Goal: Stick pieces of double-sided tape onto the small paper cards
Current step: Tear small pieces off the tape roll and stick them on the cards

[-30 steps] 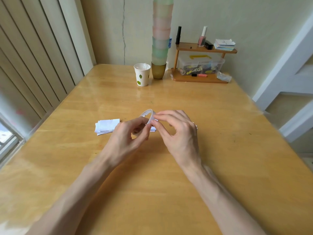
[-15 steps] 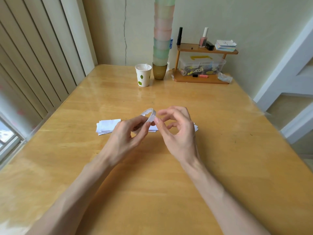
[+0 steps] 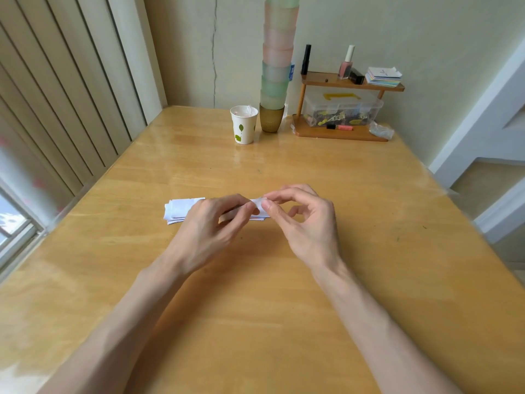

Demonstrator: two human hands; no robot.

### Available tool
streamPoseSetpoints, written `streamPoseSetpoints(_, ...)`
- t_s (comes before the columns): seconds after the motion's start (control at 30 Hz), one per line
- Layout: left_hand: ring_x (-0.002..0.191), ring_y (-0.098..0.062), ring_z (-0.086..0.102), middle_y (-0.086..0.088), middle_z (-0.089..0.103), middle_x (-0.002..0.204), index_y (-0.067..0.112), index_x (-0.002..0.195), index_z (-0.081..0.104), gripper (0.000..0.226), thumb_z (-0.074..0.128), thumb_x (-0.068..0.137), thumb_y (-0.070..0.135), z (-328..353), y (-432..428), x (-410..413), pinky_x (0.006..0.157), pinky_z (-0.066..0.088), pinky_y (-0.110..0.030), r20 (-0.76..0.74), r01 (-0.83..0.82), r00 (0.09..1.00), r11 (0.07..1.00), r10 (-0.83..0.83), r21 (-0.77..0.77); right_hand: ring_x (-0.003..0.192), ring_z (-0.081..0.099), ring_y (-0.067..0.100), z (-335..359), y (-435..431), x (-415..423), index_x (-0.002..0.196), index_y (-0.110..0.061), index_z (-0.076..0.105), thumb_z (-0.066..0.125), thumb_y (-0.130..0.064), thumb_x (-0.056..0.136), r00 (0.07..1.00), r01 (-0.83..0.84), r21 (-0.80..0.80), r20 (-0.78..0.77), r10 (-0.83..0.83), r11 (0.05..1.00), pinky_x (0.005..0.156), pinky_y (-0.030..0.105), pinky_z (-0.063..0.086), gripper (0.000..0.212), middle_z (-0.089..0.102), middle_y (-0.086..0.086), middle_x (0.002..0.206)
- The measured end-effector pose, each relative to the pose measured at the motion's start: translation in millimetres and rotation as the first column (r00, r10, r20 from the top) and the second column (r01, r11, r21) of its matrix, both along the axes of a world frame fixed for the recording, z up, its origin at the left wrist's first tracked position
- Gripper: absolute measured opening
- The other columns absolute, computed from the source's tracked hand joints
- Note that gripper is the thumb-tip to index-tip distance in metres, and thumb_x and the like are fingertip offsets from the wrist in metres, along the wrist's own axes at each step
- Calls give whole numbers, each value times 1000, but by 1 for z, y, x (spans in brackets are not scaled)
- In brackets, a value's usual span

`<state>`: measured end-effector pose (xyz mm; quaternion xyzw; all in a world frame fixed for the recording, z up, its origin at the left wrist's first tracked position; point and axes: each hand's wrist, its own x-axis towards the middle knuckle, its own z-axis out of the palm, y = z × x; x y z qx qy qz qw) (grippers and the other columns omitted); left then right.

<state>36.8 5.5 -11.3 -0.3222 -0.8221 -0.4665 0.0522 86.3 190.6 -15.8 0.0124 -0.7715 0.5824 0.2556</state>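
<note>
My left hand (image 3: 211,227) and my right hand (image 3: 305,223) meet over the middle of the wooden table (image 3: 255,308). Between them is a small white piece of double-sided tape (image 3: 259,204); my right thumb and forefinger pinch its right end, and my left fingers curl round its left part. A small stack of white paper cards (image 3: 181,209) lies flat just left of my left hand. More white cards (image 3: 257,217) show under my fingers, mostly hidden.
A paper cup with green leaves (image 3: 243,124) and a tall stack of coloured cups (image 3: 277,66) stand at the far edge. A small wooden shelf (image 3: 343,132) with a clear box, bottles and a card stack is at the back right. Blinds line the left side.
The curled loop of tape that stood up between my hands is now lowered and flattened near the cards. My right fingers have opened out slightly behind the pinch.
</note>
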Motion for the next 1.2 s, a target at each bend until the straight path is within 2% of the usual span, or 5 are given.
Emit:
streamPoseSetpoints(0.27, 61, -23, 43, 4, 48, 61, 23, 88, 74, 26, 58, 106, 32, 2, -2, -2, 63, 42, -43, -4, -17, 1000, 1000, 17, 0, 101, 68, 12, -4, -6, 0, 141, -29, 62, 83, -26, 88, 999, 47, 154, -20, -45, 987, 76, 21, 50, 58, 49, -8, 132)
streamPoseSetpoints(0.63, 60, -17, 40, 11, 45, 61, 26, 97, 75, 22, 55, 106, 31, -1, 0, 1, 60, 42, -37, 19, 32, 999, 999, -32, -18, 96, 62, 3, 2, -1, 5, 93, -19, 82, 85, -18, 87, 992, 105, 348, -98, -76, 931, 79, 7, 38, 6, 66, -5, 105)
streamPoseSetpoints(0.9, 56, -17, 38, 0, 43, 61, 23, 93, 75, 27, 54, 107, 30, 1, 1, 1, 57, 37, -33, -3, 26, 1000, 999, -26, -22, 96, 57, 2, 2, -3, 4, 93, -12, 75, 77, -13, 94, 998, -26, 347, -39, 42, 937, 81, 8, 37, 2, 58, -7, 100)
streamPoseSetpoints(1.07, 62, -12, 38, -4, 58, 67, 29, 80, 72, 35, 53, 108, 28, 9, 0, 1, 60, 32, -27, 155, 115, 980, 991, -123, 64, 104, 58, 10, 1, -7, 5, 98, -11, 71, 72, -15, 98, 992, -53, 358, -87, 90, 932, 87, 15, 41, 4, 54, -4, 106)
streamPoseSetpoints(1.2, 66, -11, 36, 7, 43, 66, 28, 70, 69, 38, 53, 104, 30, 10, -6, -5, 67, 31, -30, 323, 87, 925, 938, -201, 335, 120, 59, 24, 14, -8, 6, 93, -26, 75, 75, -18, 93, 962, -231, -36, -157, 223, 972, 92, 37, 46, 8, 63, -12, 107)
